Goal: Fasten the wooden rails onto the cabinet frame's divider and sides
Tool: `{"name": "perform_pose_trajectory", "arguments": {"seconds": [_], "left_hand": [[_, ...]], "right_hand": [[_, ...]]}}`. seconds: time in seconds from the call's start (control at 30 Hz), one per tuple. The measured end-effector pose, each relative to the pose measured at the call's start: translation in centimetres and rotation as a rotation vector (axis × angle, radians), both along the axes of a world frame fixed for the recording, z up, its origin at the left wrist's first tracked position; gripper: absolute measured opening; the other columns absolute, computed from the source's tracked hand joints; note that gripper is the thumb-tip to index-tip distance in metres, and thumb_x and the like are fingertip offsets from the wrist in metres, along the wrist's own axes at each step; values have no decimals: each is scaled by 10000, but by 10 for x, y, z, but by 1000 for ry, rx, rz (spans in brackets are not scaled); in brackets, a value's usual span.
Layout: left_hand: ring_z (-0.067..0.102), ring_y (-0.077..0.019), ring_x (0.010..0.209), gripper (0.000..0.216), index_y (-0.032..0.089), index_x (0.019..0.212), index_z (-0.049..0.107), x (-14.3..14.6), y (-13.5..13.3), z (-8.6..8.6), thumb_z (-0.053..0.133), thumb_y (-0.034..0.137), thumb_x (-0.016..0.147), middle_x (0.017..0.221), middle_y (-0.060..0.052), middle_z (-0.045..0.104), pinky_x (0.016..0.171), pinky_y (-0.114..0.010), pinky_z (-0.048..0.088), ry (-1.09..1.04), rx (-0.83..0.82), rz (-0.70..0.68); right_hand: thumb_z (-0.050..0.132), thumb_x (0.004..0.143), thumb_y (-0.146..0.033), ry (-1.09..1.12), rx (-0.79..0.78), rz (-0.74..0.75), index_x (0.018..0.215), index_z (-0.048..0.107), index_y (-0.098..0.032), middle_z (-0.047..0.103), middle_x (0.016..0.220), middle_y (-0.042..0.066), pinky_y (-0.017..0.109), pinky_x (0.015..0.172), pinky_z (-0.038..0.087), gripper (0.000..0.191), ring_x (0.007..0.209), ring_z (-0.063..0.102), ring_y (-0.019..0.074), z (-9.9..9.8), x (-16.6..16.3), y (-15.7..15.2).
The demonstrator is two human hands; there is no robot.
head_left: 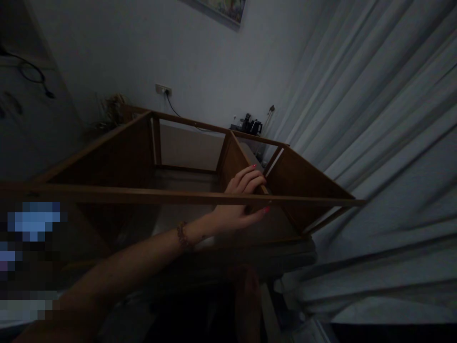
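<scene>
A brown wooden shelf unit (171,195), with open bays and dark side panels, spans the middle of the view. My left hand (241,190) reaches in from the lower left, wearing a beaded bracelet (183,236) at the wrist. Its fingers are bent over the top of the middle divider (246,147), close to the front rail. The thumb lies on the near side, below that rail. Low in the centre, a dim skin-toned shape (247,290) may be my right hand; darkness hides its fingers.
Long white curtains (374,119) hang along the right side. Behind the unit, the wall has a socket (163,89) with a plugged-in cord. A black kettle (256,126) stands at the back, and dried plants (114,105) are at the back left. A loose black cable (32,71) hangs far left.
</scene>
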State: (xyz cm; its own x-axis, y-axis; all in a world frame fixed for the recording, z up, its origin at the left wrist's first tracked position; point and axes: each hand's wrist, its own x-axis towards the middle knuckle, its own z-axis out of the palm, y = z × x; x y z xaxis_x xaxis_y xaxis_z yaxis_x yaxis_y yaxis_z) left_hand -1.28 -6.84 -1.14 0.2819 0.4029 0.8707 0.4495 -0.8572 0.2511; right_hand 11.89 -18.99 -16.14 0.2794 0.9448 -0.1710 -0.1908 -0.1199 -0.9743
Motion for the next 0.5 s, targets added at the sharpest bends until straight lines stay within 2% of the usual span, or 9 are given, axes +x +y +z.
{"name": "perform_pose_trajectory", "arguments": {"seconds": [0.1, 0.2, 0.3, 0.4, 0.43, 0.5], "left_hand": [[287, -300, 1395, 530, 213, 1305, 346, 1, 0, 0, 571, 398, 862, 1360, -132, 444, 1135, -532, 306, -4, 0, 1], [291, -299, 1391, 533, 214, 1305, 344, 1, 0, 0, 575, 394, 859, 1353, -129, 448, 1139, -530, 298, -11, -4, -2], [289, -306, 1391, 532, 220, 1308, 339, 0, 0, 1, 571, 391, 861, 1353, -129, 444, 1130, -536, 308, -10, -7, -4], [284, -313, 1393, 534, 226, 1311, 339, 0, -1, 2, 569, 395, 859, 1351, -130, 445, 1122, -545, 311, -6, -15, -5], [285, -311, 1392, 534, 222, 1310, 340, 0, -1, 2, 569, 395, 860, 1348, -130, 448, 1124, -542, 308, -3, -17, -4], [286, -303, 1392, 533, 209, 1308, 346, 0, -1, 2, 571, 389, 859, 1341, -130, 456, 1133, -531, 301, 2, -17, 0]], "right_hand": [[637, 705, -657, 5, 0, 21, 698, 617, -203, 688, 649, 24, 282, 620, 539, 454, 631, 677, 187, 2, 0, 2], [657, 720, -613, -42, 18, 38, 785, 619, -206, 672, 628, -8, 254, 574, 515, 414, 588, 649, 162, 5, 0, 0], [648, 783, -520, -277, 85, 86, 964, 643, -199, 726, 766, 20, 248, 615, 520, 368, 674, 677, 170, 3, 3, -4], [574, 855, -475, -563, 251, 101, 1004, 691, -209, 744, 970, 75, 287, 772, 536, 326, 861, 698, 199, -9, 13, -6], [557, 867, -471, -634, 309, 132, 999, 709, -221, 743, 999, 81, 302, 805, 536, 321, 900, 696, 206, -15, 18, -5], [530, 888, -463, -716, 384, 169, 999, 726, -239, 751, 956, 80, 312, 772, 550, 319, 853, 706, 208, -25, 27, -2]]}}
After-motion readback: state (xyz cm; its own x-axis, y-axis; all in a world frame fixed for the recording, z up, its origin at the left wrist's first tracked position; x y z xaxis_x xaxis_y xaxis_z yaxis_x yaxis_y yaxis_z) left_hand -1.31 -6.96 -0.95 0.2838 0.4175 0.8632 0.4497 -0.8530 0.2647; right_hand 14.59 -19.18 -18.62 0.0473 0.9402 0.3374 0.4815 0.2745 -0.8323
